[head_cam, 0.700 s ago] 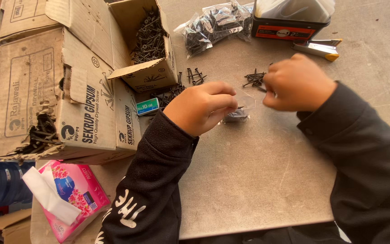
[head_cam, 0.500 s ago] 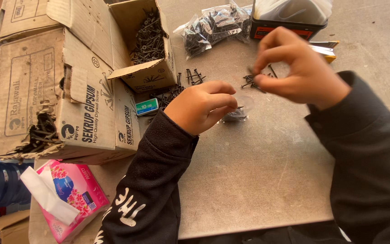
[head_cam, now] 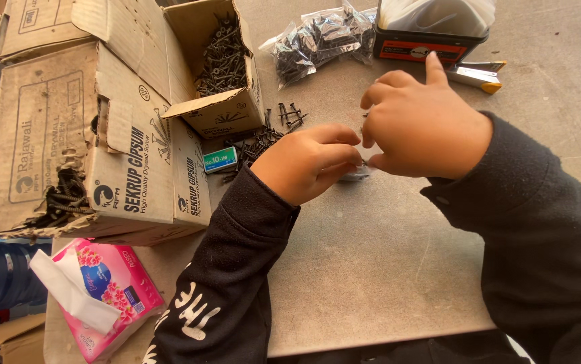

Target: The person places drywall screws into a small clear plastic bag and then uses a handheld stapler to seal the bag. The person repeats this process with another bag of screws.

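My left hand rests on the grey table, its fingers closed on a small clear plastic bag that is mostly hidden under it. My right hand is right beside it. Its thumb and fingers are pinched together at the bag's mouth on a few black screws, and its index finger sticks up. Both arms wear black sleeves. Loose black screws lie on the table just beyond my hands.
A small open cardboard box of black screws sits on a large torn carton at the left. A clear bag of screws, a black and red tin, a yellow-tipped tool, a small green box and a pink tissue pack surround the hands.
My right hand pinched up screws from the loose pile, lifted, and came back down to the small bag held by my left hand. The left hand stayed put.
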